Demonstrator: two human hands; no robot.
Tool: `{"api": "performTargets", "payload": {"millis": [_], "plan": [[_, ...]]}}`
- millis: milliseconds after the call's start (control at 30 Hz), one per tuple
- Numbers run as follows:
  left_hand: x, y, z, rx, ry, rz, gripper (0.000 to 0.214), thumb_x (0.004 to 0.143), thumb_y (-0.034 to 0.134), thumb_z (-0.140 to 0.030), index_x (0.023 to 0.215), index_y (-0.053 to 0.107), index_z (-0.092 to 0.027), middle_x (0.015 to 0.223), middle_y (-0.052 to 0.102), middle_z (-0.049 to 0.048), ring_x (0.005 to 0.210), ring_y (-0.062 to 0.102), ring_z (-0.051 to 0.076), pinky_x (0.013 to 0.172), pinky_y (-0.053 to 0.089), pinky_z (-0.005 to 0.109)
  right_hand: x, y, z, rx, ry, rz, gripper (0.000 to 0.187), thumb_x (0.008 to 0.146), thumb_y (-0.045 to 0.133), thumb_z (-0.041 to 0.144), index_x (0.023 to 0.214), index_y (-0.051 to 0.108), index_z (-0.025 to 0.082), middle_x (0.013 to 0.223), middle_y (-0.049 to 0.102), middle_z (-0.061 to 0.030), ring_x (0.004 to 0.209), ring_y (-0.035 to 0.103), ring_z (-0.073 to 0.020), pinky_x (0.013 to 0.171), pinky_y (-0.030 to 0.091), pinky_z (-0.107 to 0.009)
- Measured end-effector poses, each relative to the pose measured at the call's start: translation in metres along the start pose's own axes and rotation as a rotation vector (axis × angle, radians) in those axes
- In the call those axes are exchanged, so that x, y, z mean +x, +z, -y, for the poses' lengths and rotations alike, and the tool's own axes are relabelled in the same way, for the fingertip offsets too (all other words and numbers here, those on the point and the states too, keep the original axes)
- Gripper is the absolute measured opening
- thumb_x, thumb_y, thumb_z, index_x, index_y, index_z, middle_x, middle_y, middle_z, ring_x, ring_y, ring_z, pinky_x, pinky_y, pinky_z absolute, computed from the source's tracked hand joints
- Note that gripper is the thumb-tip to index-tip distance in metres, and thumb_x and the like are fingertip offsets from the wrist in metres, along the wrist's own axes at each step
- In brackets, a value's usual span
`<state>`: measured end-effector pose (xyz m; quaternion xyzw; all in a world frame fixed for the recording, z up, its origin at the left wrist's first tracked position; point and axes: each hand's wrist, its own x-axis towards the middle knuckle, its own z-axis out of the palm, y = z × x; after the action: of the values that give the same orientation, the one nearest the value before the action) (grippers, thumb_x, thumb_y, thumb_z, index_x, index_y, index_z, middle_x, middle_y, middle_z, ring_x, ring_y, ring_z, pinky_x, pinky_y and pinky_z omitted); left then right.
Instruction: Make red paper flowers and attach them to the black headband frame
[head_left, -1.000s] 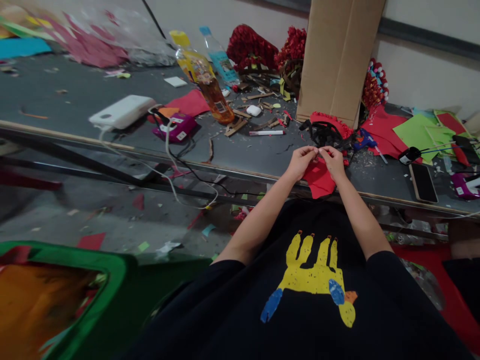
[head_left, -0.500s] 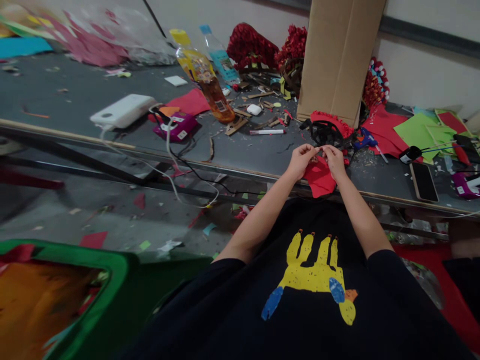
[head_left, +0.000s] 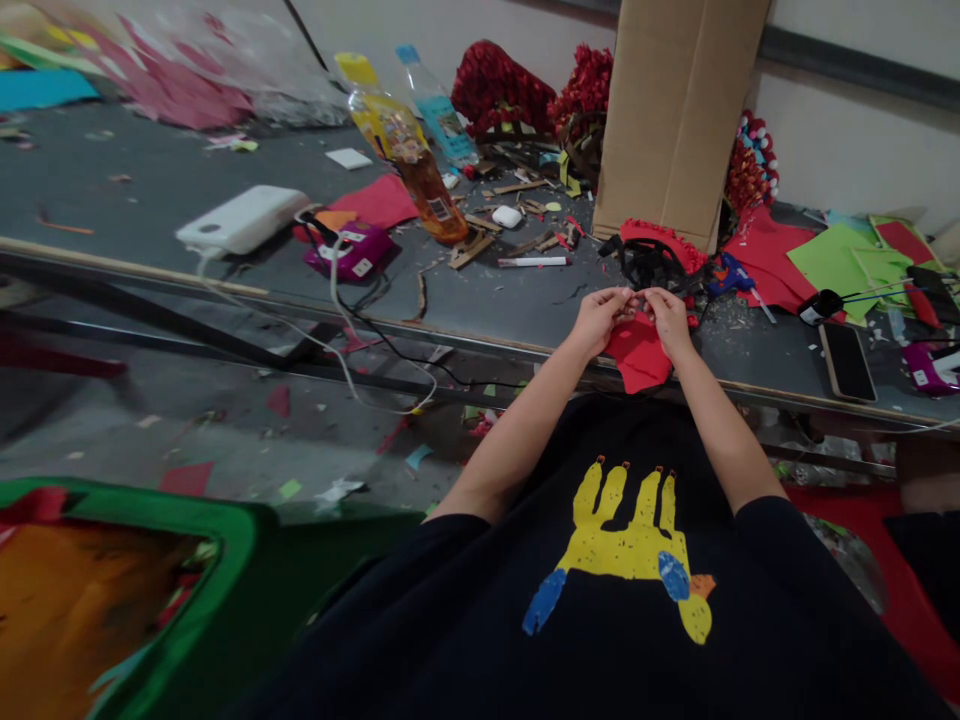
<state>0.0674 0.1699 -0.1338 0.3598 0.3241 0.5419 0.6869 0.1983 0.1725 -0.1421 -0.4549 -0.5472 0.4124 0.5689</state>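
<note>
My left hand (head_left: 600,318) and my right hand (head_left: 667,318) meet fingertip to fingertip at the near edge of the grey worktable (head_left: 150,190). Both pinch the top edge of a red paper piece (head_left: 637,355) that hangs down between them over the table edge. Just beyond my fingers lie a black tangle of strips (head_left: 649,265) and a red frilled paper shape (head_left: 664,240). A blue glue gun (head_left: 724,275) rests to the right of my right hand.
A tall cardboard sheet (head_left: 675,110) leans on the wall behind. Bottles (head_left: 409,150), a white power bank (head_left: 244,220), a purple device (head_left: 349,250), a marker (head_left: 532,262), a phone (head_left: 846,362), red and green paper sheets (head_left: 832,262) and scraps litter the table. A green bin (head_left: 187,590) stands near left.
My hands stay at the same spot, fingers working slightly on the red paper's top edge. The view has shifted a little; nothing else has moved.
</note>
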Motion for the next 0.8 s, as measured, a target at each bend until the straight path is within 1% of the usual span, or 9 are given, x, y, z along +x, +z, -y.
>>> {"api": "performTargets", "payload": {"millis": [133,300,367,433,500,567,667,800], "plan": [[-0.002,0.002,-0.003,-0.006,-0.028,-0.012,0.018,0.078,0.071,-0.028,0.073,0.065,-0.013,0.063,0.063,-0.0001,0.052,0.058,0.006,0.059,0.048,0.019,-0.001,0.001,0.001,0.005,0.007,-0.004,0.029,0.079,0.057,0.048,0.074,0.064,0.02,0.057,0.045,0.0048,0.055,0.041,-0.0091,0.054,0.034,-0.023],[-0.001,0.002,-0.005,-0.048,-0.047,-0.019,0.035,0.087,0.058,-0.042,0.071,0.063,-0.012,0.062,0.063,0.0026,0.052,0.058,0.008,0.056,0.047,0.019,-0.001,0.0,0.001,0.007,0.017,-0.006,0.031,0.078,0.058,0.051,0.075,0.065,0.02,0.058,0.047,0.0047,0.053,0.04,-0.0082,0.051,0.033,-0.023],[0.0,0.003,-0.004,-0.06,-0.033,-0.023,0.032,0.085,0.061,-0.041,0.071,0.062,-0.013,0.061,0.061,0.0012,0.051,0.057,0.007,0.054,0.046,0.019,-0.001,-0.001,0.001,0.019,0.02,0.001,0.034,0.079,0.056,0.053,0.076,0.065,0.021,0.059,0.048,0.0044,0.053,0.042,-0.0081,0.051,0.034,-0.022],[0.0,0.003,-0.002,-0.064,0.02,-0.036,0.023,0.076,0.072,-0.032,0.069,0.059,-0.014,0.06,0.059,-0.0024,0.05,0.055,0.006,0.053,0.045,0.017,-0.001,-0.001,0.001,0.041,0.025,0.009,0.036,0.08,0.054,0.055,0.078,0.066,0.021,0.062,0.05,0.0037,0.054,0.043,-0.008,0.051,0.036,-0.022],[0.001,0.003,0.001,-0.052,0.076,-0.047,0.024,0.064,0.08,-0.021,0.065,0.056,-0.015,0.058,0.057,-0.0054,0.051,0.054,0.005,0.055,0.044,0.015,-0.001,-0.001,0.001,0.06,0.028,0.012,0.038,0.08,0.053,0.057,0.081,0.066,0.021,0.065,0.053,0.003,0.056,0.046,-0.0083,0.052,0.037,-0.022],[0.002,0.003,0.004,-0.041,0.104,-0.049,0.027,0.058,0.082,-0.016,0.06,0.055,-0.014,0.055,0.056,-0.006,0.052,0.054,0.004,0.056,0.044,0.015,-0.001,-0.002,0.001,0.059,0.033,0.009,0.038,0.079,0.054,0.058,0.082,0.066,0.022,0.068,0.055,0.0024,0.059,0.048,-0.0091,0.054,0.04,-0.022],[0.004,0.001,0.006,-0.042,0.088,-0.061,0.022,0.06,0.082,-0.019,0.063,0.061,-0.014,0.058,0.061,-0.0035,0.055,0.057,0.006,0.061,0.046,0.017,-0.001,-0.002,0.0,0.034,0.047,0.001,0.036,0.08,0.054,0.056,0.083,0.066,0.023,0.07,0.057,0.0017,0.063,0.051,-0.0103,0.055,0.041,-0.022],[0.007,-0.001,0.003,-0.119,0.051,-0.13,0.016,0.068,0.078,-0.024,0.072,0.065,-0.014,0.069,0.068,0.0006,0.062,0.062,0.008,0.073,0.049,0.022,0.0,-0.002,-0.001,0.017,0.053,-0.004,0.029,0.082,0.053,0.048,0.083,0.066,0.022,0.07,0.058,0.0019,0.06,0.051,-0.0099,0.055,0.042,-0.023]]}}
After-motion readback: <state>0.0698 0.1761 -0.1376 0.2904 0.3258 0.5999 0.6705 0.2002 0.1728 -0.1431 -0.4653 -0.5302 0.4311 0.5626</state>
